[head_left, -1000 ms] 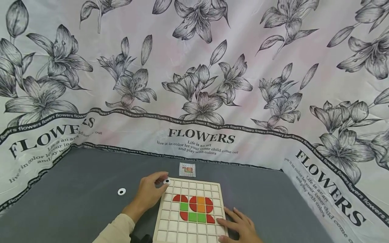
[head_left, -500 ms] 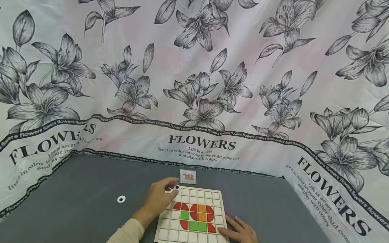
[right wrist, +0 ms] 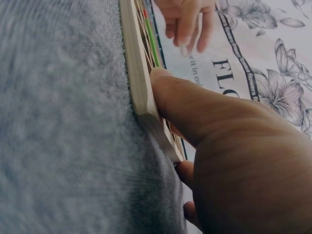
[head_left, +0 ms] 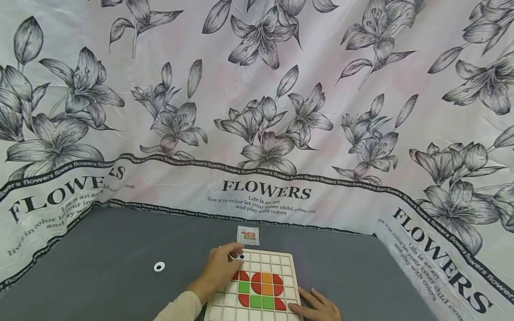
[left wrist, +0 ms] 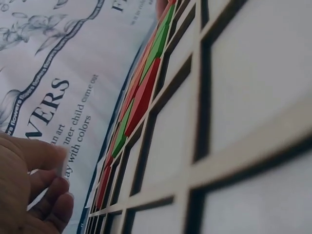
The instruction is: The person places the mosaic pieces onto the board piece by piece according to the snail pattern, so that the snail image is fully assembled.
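Note:
My left hand [head_left: 218, 271] pinches a small white disc with a black dot [head_left: 242, 257] between thumb and fingertips. It is over the upper left part of a pale wooden grid board [head_left: 287, 269]. In the left wrist view the disc [left wrist: 64, 162] shows as a thin white edge at the fingertips, apart from the grid. Red pieces [head_left: 278, 279], green pieces [head_left: 255, 302] and orange pieces [head_left: 267, 278] fill several squares mid-board. My right hand [head_left: 319, 305] rests along the board's right edge, its fingers extended. In the right wrist view, the thumb [right wrist: 170, 90] touches the board's rim.
A second white disc with a black dot [head_left: 159, 267] lies on the grey tabletop [head_left: 120, 249], left of the board. Just beyond the board's far edge lies a small printed card [head_left: 248, 235] with a coloured grid picture. A flower-printed curtain [head_left: 265, 187] hangs behind and at both sides.
My left hand has moved right with the disc, from the board's upper left corner to over its top rows. The right hand has stayed at the right edge. The head view has tilted up slightly.

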### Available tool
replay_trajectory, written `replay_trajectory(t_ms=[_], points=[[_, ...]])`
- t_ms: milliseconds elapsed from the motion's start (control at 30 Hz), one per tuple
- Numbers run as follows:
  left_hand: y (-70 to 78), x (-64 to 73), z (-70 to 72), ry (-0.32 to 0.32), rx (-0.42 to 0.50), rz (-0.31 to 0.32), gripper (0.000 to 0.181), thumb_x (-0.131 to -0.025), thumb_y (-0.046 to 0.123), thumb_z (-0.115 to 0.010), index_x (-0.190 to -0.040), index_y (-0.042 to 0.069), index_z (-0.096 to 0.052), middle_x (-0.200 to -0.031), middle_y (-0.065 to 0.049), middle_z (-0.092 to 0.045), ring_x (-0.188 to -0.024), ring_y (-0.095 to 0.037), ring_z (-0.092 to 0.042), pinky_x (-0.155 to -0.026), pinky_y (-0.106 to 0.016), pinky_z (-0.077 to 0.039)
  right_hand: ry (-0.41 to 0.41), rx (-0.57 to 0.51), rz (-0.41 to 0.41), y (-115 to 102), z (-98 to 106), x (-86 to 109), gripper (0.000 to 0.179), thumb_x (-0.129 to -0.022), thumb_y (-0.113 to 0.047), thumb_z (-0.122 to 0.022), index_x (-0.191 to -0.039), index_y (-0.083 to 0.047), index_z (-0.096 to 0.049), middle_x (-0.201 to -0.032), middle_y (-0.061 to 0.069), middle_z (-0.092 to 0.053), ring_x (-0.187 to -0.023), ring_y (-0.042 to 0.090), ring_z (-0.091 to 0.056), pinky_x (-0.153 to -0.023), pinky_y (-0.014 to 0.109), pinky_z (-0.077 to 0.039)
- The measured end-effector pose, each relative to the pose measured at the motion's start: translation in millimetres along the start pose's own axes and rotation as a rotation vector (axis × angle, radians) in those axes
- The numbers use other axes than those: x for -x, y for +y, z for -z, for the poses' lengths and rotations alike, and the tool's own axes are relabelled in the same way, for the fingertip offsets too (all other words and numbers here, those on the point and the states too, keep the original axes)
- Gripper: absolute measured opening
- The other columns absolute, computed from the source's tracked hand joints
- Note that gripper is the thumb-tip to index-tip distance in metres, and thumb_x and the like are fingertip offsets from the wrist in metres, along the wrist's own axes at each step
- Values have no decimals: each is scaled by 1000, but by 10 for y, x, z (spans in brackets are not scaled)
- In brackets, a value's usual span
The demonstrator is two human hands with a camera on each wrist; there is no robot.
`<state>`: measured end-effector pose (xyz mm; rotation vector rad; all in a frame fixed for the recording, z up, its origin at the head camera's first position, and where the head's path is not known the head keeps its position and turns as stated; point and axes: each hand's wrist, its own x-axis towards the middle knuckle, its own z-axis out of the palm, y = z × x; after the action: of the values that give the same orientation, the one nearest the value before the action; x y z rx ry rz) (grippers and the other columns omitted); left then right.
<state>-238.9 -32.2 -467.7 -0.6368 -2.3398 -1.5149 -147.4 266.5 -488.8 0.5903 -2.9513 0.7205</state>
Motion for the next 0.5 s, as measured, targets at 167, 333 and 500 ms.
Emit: replay_trajectory(t_ms=[167,333,500], points=[[-69,20,-22,-38,-26,40,33,-82,-1,-72,-115,0,-66,-96,-6,-67,-84,-19,-60,-72,-32,-51,26,19,35,15,-19,7,48,-80,-61,-67,-122,-39,-67,-134,9,-55,-118,52,-46,-83,74,-33],[-95,20,-52,-58,-56,53,33,-81,1,-74,-113,2,-67,-94,-2,-66,-84,-17,-59,-73,-33,-50,41,44,51,39,-44,9,49,-80,-63,-65,-122,-38,-67,-133,9,-56,-118,51,-46,-83,74,-34],[-97,1,-70,-89,-73,47,35,-79,1,-75,-113,3,-67,-91,2,-66,-86,-20,-58,-77,-37,-49,70,44,54,40,-78,14,48,-80,-64,-65,-122,-40,-67,-132,8,-57,-117,50,-47,-82,74,-34]])
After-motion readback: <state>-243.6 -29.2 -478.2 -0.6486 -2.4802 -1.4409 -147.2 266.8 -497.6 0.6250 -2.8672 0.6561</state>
